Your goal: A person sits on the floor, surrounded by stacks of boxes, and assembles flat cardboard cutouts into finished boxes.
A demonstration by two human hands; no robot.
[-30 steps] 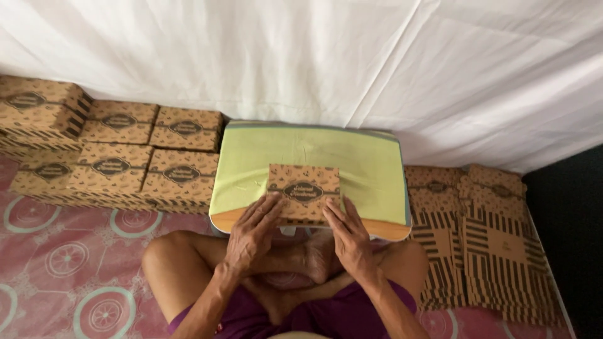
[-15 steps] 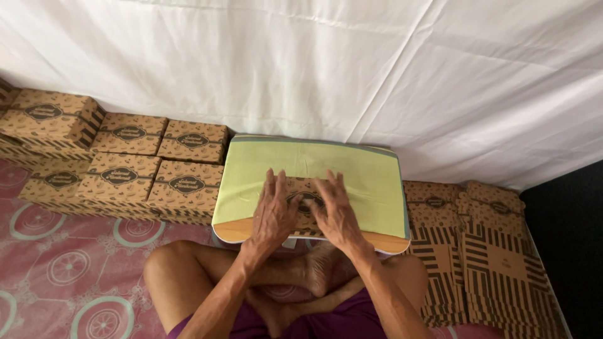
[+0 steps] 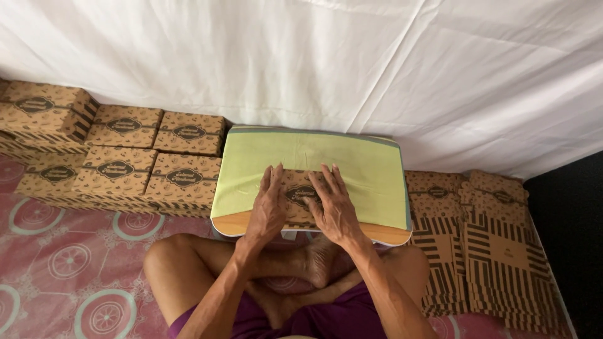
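You sit cross-legged on the patterned pink floor mat (image 3: 69,263) with a small low worktop (image 3: 251,223) drawn up over your shins. A yellow-green sheet (image 3: 370,169) covers most of its top, leaving a strip of bare wood along the near edge.

A brown printed cardboard box (image 3: 300,188) lies flat on that sheet, near the front edge and roughly in the middle of the worktop. Both of your hands are on top of it. Your left hand (image 3: 270,204) lies spread on the box's left half, palm down, fingers straight and pointing away from you, grasping nothing. Your right hand (image 3: 333,207) lies the same way on the right half, fingers splayed and pressed flat, also closed around nothing. The two hands sit just beside each other, and only a narrow band of the box with its dark oval label shows between them; the box's far edge peeks out past your fingertips. So the box is directly beneath both palms, touching them, not held from the sides.

To your left, assembled boxes (image 3: 119,169) of the same brown print stand in rows against the white cloth backdrop (image 3: 301,63), just beside the worktop's left edge. To your right, a pile of flat unfolded box blanks (image 3: 496,251), striped and patterned, lies on the floor, close to your right knee.
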